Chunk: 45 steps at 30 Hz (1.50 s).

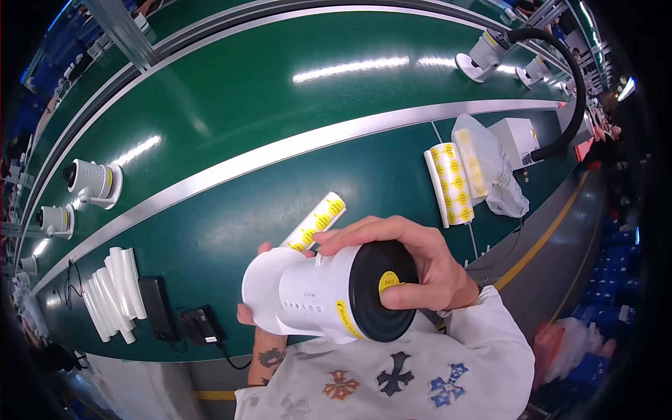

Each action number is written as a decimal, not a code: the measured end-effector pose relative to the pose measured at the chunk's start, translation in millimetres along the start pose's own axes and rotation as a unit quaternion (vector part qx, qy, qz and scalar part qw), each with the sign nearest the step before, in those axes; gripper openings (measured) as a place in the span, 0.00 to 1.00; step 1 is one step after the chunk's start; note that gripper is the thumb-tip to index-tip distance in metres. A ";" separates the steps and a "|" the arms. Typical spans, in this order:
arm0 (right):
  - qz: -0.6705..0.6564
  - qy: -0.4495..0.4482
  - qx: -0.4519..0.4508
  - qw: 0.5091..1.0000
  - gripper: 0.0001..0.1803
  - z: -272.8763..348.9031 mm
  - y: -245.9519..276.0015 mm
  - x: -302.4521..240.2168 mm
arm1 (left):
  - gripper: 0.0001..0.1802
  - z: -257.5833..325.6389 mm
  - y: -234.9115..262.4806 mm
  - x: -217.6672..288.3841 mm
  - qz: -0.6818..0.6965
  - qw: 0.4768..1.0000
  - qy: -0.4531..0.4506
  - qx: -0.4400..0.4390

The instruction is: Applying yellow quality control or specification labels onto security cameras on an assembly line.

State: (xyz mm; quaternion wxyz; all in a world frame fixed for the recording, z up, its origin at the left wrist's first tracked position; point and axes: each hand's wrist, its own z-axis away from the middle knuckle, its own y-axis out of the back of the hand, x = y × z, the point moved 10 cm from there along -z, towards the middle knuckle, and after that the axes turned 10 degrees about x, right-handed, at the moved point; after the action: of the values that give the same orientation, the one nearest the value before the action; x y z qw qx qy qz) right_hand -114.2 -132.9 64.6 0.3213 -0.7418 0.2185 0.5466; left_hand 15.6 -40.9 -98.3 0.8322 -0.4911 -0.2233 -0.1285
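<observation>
Low over the bench edge, both my hands hold a white cylindrical projector (308,297) lying tilted on its side. It has a round white base, a row of small marks along its body and a black end. My left hand (245,313) grips the base from beneath, mostly hidden behind it. Around the black end wraps my right hand (435,269), its thumb resting on a round yellow sticker (389,281) there. A narrow yellow label (346,318) sits on the body next to the black end. Just behind the projector lies a roll of yellow-printed stickers (320,218).
Other white projectors (94,183) stand on the green conveyor (231,91) beyond a metal rail. White rolls (115,290), a black box-shaped unit (157,308) and a black adapter (203,325) lie left. Rightward are more sticker rolls (453,183), a plastic bag (500,164) and a black hose (577,84).
</observation>
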 end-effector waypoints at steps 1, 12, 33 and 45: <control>-0.005 -0.007 -0.012 1.000 0.34 0.5 -2.0 1.4 | 0.65 -0.3 2.8 0.0 0.012 1.000 -0.002 0.012; -0.232 0.026 -0.068 0.970 0.59 -3.7 -13.3 41.7 | 0.60 4.4 0.7 -23.6 0.013 0.994 0.110 0.028; 0.191 -0.445 -0.249 0.839 0.28 20.4 -9.1 97.1 | 0.39 -0.4 -29.0 -18.8 -0.235 0.933 0.221 -0.158; 0.372 -0.519 -0.383 0.668 0.44 38.7 8.6 114.2 | 0.34 -12.5 -43.6 -9.0 -0.443 0.873 0.085 -0.186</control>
State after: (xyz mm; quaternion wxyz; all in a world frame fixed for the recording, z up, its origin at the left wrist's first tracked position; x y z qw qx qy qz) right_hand -110.9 -108.1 -53.6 -0.1590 -0.2538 0.0457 0.9530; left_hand -8.0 -72.9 -74.9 0.5972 -0.4741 -0.3179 -0.5635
